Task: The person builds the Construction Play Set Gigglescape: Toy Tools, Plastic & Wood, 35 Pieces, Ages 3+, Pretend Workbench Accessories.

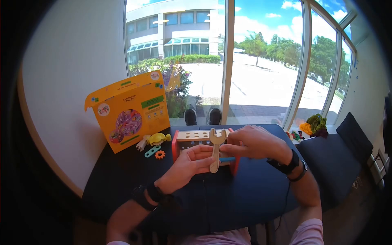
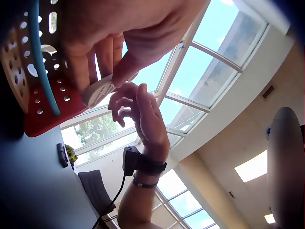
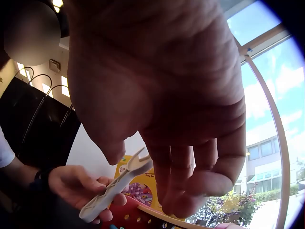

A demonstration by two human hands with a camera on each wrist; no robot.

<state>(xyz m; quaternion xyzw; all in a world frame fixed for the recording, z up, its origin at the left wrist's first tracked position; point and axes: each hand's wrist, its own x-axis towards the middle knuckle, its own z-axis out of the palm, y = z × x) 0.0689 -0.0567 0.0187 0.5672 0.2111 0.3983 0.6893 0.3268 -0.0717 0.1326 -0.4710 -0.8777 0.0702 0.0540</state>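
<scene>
A pale toy wrench stands nearly upright in the head view, open end up. My left hand pinches its handle between thumb and fingers, also visible in the left wrist view as the wrench below the thumb. My right hand hovers beside the wrench head with loosely bent fingers; the right wrist view shows its fingers apart from the wrench. Behind both hands is a toy workbench with red sides, a holed wooden top and a blue strip; the hands partly hide it.
On the dark table, left of the workbench, lie an orange gear, a teal holed strip, a yellow piece and a white piece. A yellow box stands behind them. A dark chair is at right.
</scene>
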